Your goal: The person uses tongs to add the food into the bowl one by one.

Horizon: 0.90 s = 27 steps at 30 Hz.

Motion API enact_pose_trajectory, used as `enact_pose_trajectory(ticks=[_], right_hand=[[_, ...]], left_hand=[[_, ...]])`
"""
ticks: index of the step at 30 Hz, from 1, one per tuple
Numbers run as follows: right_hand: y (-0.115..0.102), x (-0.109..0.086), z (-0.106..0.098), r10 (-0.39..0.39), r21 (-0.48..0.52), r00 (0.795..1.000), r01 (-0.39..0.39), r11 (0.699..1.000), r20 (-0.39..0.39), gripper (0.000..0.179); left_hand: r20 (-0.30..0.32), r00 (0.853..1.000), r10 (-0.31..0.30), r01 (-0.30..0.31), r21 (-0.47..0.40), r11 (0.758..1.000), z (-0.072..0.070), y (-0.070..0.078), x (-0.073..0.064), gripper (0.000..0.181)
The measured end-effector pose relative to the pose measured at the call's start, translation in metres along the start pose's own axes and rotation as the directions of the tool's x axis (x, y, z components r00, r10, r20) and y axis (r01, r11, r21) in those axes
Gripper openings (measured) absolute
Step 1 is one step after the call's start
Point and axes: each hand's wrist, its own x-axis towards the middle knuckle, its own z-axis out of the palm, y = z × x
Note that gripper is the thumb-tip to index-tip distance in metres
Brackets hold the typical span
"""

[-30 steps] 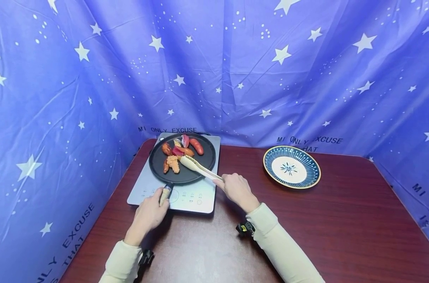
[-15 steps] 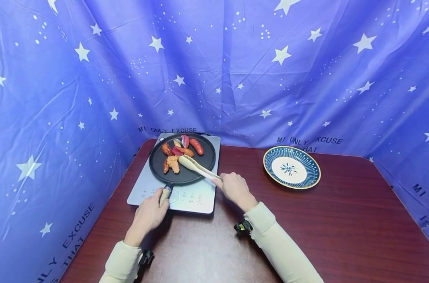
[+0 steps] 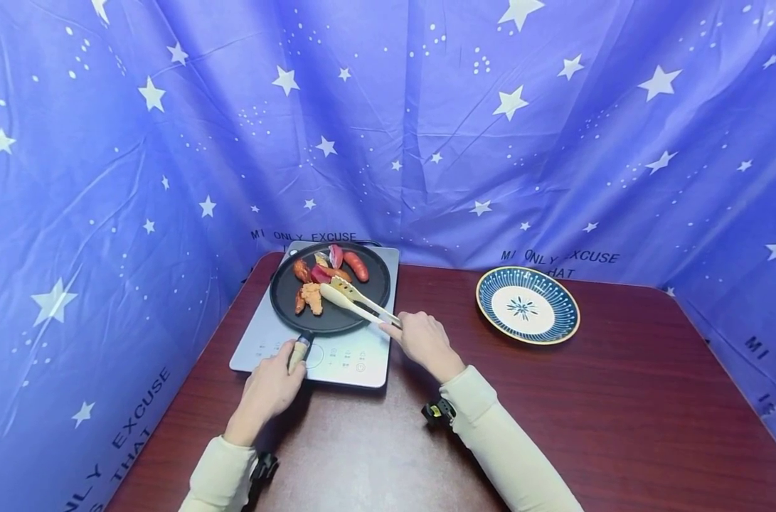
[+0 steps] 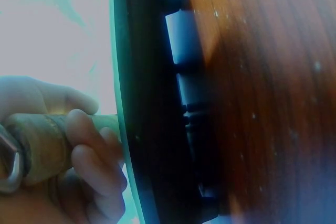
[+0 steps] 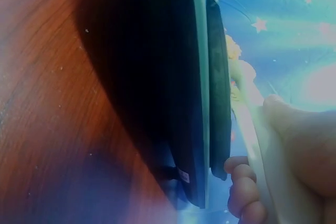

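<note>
My left hand (image 3: 269, 387) grips the wooden handle (image 3: 299, 353) of a round black frying pan (image 3: 368, 307); in the left wrist view the fingers curl around that handle (image 4: 44, 148). My right hand (image 3: 429, 345) holds pale tongs (image 3: 352, 307), whose two arms are spread apart over the pan. Their tips lie beside a golden fried chicken piece (image 3: 311, 297) and close to a red piece (image 3: 320, 274). A red sausage (image 3: 355, 267) and several other food pieces are in the pan. From the right wrist, the tongs (image 5: 254, 140) show above the pan's edge (image 5: 219, 87).
Under the pan is a silver induction cooktop (image 3: 259, 343) on the dark red wooden table (image 3: 618, 398). A blue-patterned plate (image 3: 530, 324) with a yellow rim stands at the right. Blue starry curtains (image 3: 452, 171) hang along the table's back and sides.
The tongs have spread from nearly closed to clearly apart, with their tips slightly farther left. The left hand stays on the pan handle, and the food looks unmoved.
</note>
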Motion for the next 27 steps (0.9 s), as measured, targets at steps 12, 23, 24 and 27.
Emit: enact_pose_trajectory(ticks=[12, 23, 24, 27], right_hand=[[0.011, -0.007, -0.027, 0.036, 0.026, 0.998, -0.035, 0.999, -0.057, 0.046], [0.05, -0.025, -0.052, 0.08, -0.033, 0.991, -0.084, 0.996, -0.103, 0.047], [0.055, -0.027, -0.054, 0.087, -0.034, 0.991, -0.091, 0.995, -0.106, 0.048], [0.07, -0.034, -0.058, 0.114, -0.034, 0.987, -0.119, 0.992, -0.112, 0.048]], left_hand=[[0.004, 1.0, 0.0, 0.0, 0.002, 1.0, 0.001, -0.001, 0.001, 0.05], [-0.001, 1.0, -0.004, 0.004, -0.017, 1.0, 0.003, -0.001, 0.0, 0.048], [-0.004, 1.0, -0.003, 0.003, -0.019, 1.0, 0.003, -0.001, 0.0, 0.047], [-0.007, 1.0, 0.0, 0.0, -0.018, 1.0, 0.003, -0.002, 0.0, 0.046]])
